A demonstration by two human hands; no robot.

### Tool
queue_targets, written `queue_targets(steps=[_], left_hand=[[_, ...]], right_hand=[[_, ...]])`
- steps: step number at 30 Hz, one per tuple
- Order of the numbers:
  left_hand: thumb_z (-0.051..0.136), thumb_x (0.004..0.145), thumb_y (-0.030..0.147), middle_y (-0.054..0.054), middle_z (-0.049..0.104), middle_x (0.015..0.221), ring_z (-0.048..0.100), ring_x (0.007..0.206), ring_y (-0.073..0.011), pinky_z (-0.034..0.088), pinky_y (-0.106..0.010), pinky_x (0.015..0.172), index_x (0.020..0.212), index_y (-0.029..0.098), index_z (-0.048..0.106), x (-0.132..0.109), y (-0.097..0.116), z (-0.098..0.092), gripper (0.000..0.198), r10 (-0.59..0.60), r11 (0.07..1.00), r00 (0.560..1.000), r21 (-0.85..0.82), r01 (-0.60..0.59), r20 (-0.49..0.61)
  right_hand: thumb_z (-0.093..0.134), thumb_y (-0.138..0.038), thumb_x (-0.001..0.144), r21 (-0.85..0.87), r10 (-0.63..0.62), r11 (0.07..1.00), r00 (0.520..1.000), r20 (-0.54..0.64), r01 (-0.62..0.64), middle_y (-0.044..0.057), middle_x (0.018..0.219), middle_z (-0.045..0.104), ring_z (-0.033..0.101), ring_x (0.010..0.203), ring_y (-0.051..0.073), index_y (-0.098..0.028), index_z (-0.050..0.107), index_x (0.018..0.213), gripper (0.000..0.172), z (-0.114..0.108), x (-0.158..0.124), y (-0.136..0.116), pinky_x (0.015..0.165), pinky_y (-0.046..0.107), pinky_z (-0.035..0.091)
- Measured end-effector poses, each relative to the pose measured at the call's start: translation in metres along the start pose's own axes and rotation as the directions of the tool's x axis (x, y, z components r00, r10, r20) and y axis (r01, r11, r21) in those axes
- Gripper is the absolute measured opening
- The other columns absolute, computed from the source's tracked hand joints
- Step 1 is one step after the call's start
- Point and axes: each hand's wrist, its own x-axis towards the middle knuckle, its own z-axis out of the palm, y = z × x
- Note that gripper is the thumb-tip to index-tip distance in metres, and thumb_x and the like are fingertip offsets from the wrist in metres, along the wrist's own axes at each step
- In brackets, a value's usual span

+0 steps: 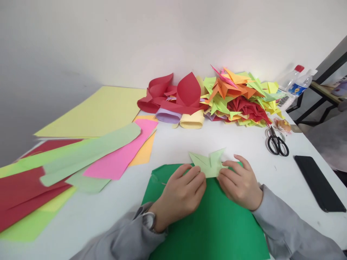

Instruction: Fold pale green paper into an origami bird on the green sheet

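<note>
A pale green folded paper piece (210,164) with two pointed flaps stands between my hands, over the far edge of a green sheet (214,220). My left hand (185,189) is closed on its left side, fingers curled. On the right side, my right hand (238,182) pinches the same paper between thumb and fingers, with the index finger raised. My fingers hide the lower corners of the folded paper. The green sheet lies flat on the white table under both hands.
Coloured paper strips (114,159) spread over the left, near a large yellow sheet (108,108). Curled red paper pieces (187,94) and a heap of folded paper stars (235,94) lie against the wall. Scissors (277,142), a black phone (320,182) and plastic bottles (299,85) are at right.
</note>
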Motion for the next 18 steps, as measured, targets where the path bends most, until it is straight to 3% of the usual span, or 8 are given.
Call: queue_targets(steps=[4, 8, 13, 18], left_hand=[[0.045, 0.089, 0.005, -0.004, 0.060, 0.068, 0.055, 0.073, -0.0190, 0.043, -0.035, 0.070, 0.066, 0.016, 0.058, -0.003, -0.001, 0.003, 0.028, -0.010, 1.000, 0.998, -0.005, 0.011, 0.060], [0.044, 0.090, 0.007, -0.007, 0.063, 0.074, 0.056, 0.076, -0.0209, 0.047, -0.038, 0.071, 0.072, 0.014, 0.062, -0.006, 0.000, 0.009, 0.026, 0.002, 0.999, 0.989, -0.048, 0.005, 0.149], [0.049, 0.091, 0.015, -0.010, 0.067, 0.088, 0.059, 0.088, -0.0240, 0.049, -0.042, 0.080, 0.091, 0.012, 0.065, -0.007, 0.006, 0.007, 0.017, -0.084, 0.978, 0.979, -0.170, 0.117, 0.186], [0.055, 0.086, 0.027, -0.011, 0.069, 0.099, 0.059, 0.095, -0.0279, 0.047, -0.045, 0.084, 0.104, 0.011, 0.064, -0.007, 0.008, 0.001, 0.025, -0.170, 0.920, 0.954, -0.308, 0.244, 0.247]], right_hand=[[0.062, -0.024, 0.086, 0.153, 0.103, 0.982, 0.994, 0.036, -0.107, 0.004, 0.088, 0.072, 0.062, 0.094, 0.024, -0.020, 0.062, 0.080, 0.007, -0.003, 0.000, 0.005, 0.097, 0.049, 0.039], [0.054, -0.023, 0.091, 0.250, 0.286, 0.917, 0.949, 0.130, -0.311, 0.009, 0.102, 0.069, 0.059, 0.100, 0.024, -0.019, 0.062, 0.105, 0.017, -0.004, -0.003, 0.016, 0.091, 0.045, 0.044], [0.064, -0.031, 0.085, 0.216, 0.216, 0.934, 0.932, 0.290, -0.284, 0.012, 0.107, 0.064, 0.054, 0.103, 0.028, -0.017, 0.065, 0.101, 0.020, -0.003, -0.009, 0.020, 0.089, 0.047, 0.042], [0.060, -0.022, 0.088, 0.232, 0.152, 0.950, 0.959, 0.240, -0.209, 0.007, 0.097, 0.065, 0.055, 0.097, 0.024, -0.019, 0.063, 0.088, 0.005, -0.006, -0.008, 0.019, 0.089, 0.045, 0.040]])
